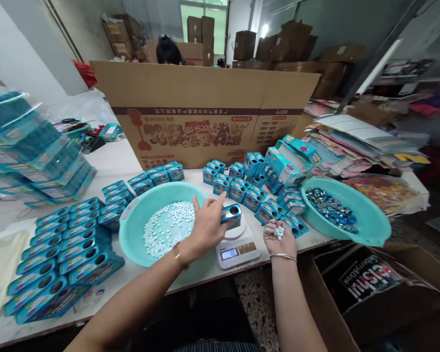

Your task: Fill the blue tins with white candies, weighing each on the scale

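My left hand (209,222) is at the left end of a small blue box (232,215) with a round hole in its top. Thumb and forefinger grip the box, while the other fingers stick out. This box is over the white pan of a digital scale (238,253), whose display appears to read 0.0; I cannot tell whether it rests there. Palm up and cupped, my right hand (280,239) holds several small white tablets (278,231) to the right of the scale. A turquoise basin (132,244) with many more tablets stands left of and beneath my left hand.
Rows of blue boxes (84,244) stand left, and more boxes (238,188) behind the scale. A second basin (370,227) holds shiny round caps. An upright cardboard sheet (212,88) borders the back, a person's head (167,50) beyond it. An open carton (385,288) sits lower right.
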Tool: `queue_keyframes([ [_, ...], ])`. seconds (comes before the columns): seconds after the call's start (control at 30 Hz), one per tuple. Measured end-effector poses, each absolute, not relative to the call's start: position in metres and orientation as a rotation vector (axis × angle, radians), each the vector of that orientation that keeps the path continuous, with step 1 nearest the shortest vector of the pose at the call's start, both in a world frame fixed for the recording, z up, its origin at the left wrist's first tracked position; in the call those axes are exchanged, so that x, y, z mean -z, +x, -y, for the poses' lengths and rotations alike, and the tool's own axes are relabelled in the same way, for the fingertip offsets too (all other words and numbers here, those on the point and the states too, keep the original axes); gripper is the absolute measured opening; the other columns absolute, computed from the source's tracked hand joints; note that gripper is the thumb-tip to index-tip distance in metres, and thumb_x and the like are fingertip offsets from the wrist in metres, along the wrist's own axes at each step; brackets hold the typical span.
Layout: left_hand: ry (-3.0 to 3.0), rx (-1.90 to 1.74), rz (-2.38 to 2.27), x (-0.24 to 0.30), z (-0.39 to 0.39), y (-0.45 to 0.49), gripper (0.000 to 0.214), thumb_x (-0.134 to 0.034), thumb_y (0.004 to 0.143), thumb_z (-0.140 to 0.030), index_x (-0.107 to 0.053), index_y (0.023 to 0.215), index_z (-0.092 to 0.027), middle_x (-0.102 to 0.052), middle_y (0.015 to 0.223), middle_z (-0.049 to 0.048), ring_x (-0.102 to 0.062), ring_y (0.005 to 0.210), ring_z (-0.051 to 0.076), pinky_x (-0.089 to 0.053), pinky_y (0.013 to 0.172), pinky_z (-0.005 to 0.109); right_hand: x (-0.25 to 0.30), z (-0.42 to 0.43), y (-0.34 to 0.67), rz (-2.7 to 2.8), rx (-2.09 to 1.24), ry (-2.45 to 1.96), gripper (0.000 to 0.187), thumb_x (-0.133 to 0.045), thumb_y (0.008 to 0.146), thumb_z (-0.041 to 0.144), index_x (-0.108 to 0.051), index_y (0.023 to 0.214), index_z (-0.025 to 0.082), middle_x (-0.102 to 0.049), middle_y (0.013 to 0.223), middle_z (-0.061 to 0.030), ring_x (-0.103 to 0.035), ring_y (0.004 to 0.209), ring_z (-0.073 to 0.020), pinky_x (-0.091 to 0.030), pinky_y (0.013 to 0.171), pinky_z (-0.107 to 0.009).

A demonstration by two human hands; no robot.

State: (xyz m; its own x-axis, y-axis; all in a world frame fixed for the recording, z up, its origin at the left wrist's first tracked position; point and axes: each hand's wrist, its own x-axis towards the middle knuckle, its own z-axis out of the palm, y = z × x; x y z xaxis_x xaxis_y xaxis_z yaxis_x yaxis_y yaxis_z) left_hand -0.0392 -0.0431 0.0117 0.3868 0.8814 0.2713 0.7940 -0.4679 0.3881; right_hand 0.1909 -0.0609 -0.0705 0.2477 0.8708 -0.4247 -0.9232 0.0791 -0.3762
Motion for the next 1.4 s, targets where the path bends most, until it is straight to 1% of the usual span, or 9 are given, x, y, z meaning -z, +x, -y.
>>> queue_keyframes([
  [0.13, 2.551, -0.406, -1.475, 0.02, 0.001, -0.001, 0.071, -0.058, 0.079, -0.022, -0.025, 0.142, -0.018, -0.062, 0.118, 0.0117, -0.047, 0.117, 0.03, -0.003, 0.108, 0.068, 0.072, 0.067, 0.197, -0.12, -1.32, -0.619, 0.017, -0.057, 0.074, 0.016, -0.045, 0.063, 0.018, -0.05, 0.058, 0.0041, -0.046, 0.046, -0.0049, -0.039, 0.04, -0.014],
  [0.23, 2.543, -0.237, -1.543, 0.023, -0.009, 0.003, 0.085, -0.065, 0.075, -0.023, -0.017, 0.145, -0.013, -0.056, 0.127, 0.0174, -0.041, 0.125, 0.035, -0.003, 0.108, 0.068, 0.073, 0.068, 0.203, -0.065, -1.334, -0.621, 0.019, -0.06, 0.075, 0.019, -0.045, 0.063, 0.018, -0.048, 0.056, 0.0054, -0.045, 0.045, -0.0048, -0.039, 0.041, -0.014],
  [0.3, 2.556, -0.28, -1.604, 0.011, -0.003, -0.008, 0.106, -0.073, 0.068, -0.034, -0.006, 0.147, -0.012, -0.038, 0.143, 0.0234, -0.023, 0.137, 0.041, -0.005, 0.107, 0.068, 0.073, 0.069, 0.206, -0.045, -1.329, -0.633, 0.018, -0.059, 0.077, 0.019, -0.045, 0.064, 0.018, -0.046, 0.053, 0.0068, -0.044, 0.043, -0.0048, -0.04, 0.041, -0.015],
  [0.37, 2.586, -0.493, -1.665, -0.007, 0.008, -0.027, 0.12, -0.075, 0.064, -0.047, 0.005, 0.148, -0.014, -0.014, 0.153, 0.024, -0.003, 0.141, 0.043, -0.004, 0.108, 0.066, 0.073, 0.07, 0.21, -0.031, -1.307, -0.648, 0.017, -0.056, 0.079, 0.019, -0.046, 0.066, 0.019, -0.044, 0.051, 0.0081, -0.044, 0.043, -0.0048, -0.041, 0.043, -0.016],
  [0.47, 2.487, -0.824, -1.804, -0.03, 0.03, -0.066, 0.123, -0.068, 0.067, -0.06, 0.015, 0.146, -0.016, -0.002, 0.155, 0.0215, 0.004, 0.142, 0.041, -0.005, 0.11, 0.063, 0.072, 0.071, 0.215, 0.005, -1.295, -0.665, 0.017, -0.053, 0.082, 0.019, -0.046, 0.067, 0.019, -0.04, 0.048, 0.0095, -0.043, 0.042, -0.0047, -0.043, 0.046, -0.017],
  [0.67, 2.318, -0.896, -1.944, -0.017, 0.047, -0.125, 0.11, -0.061, 0.073, -0.059, 0.006, 0.148, -0.016, -0.015, 0.152, 0.0218, -0.01, 0.141, 0.042, -0.013, 0.11, 0.062, 0.069, 0.065, 0.212, -0.012, -1.337, -0.631, 0.019, -0.054, 0.082, 0.022, -0.046, 0.066, 0.019, -0.037, 0.045, 0.0099, -0.04, 0.039, -0.0048, -0.04, 0.042, -0.016],
  [0.9, 2.303, -0.82, -1.898, 0.004, 0.043, -0.13, 0.1, -0.058, 0.077, -0.058, -0.002, 0.148, -0.014, -0.024, 0.148, 0.0235, -0.014, 0.141, 0.041, -0.017, 0.109, 0.062, 0.059, 0.054, 0.201, -0.175, -1.282, -0.691, 0.019, -0.05, 0.082, 0.022, -0.044, 0.065, 0.019, -0.048, 0.052, 0.0057, -0.049, 0.047, -0.0063, -0.045, 0.046, -0.017],
  [1.2, 2.412, -0.733, -1.632, 0.011, 0.031, -0.098, 0.098, -0.062, 0.076, -0.051, -0.003, 0.148, -0.017, -0.029, 0.148, 0.0224, -0.015, 0.141, 0.04, -0.014, 0.108, 0.065, 0.061, 0.037, 0.2, 0.065, -1.376, -0.634, 0.022, -0.054, 0.081, 0.023, -0.04, 0.064, 0.02, -0.036, 0.046, 0.0088, -0.036, 0.038, -0.0056, -0.033, 0.037, -0.016],
  [1.4, 2.487, -0.564, -1.37, 0.013, 0.007, -0.041, 0.087, -0.066, 0.076, -0.046, -0.021, 0.144, -0.017, -0.04, 0.144, 0.018, -0.021, 0.139, 0.038, -0.009, 0.108, 0.068, 0.037, 0.01, 0.175, 0.051, -1.403, -0.641, 0.027, -0.043, 0.089, 0.026, -0.039, 0.063, 0.02, -0.033, 0.045, 0.0091, -0.03, 0.035, -0.0054, -0.028, 0.035, -0.016],
])
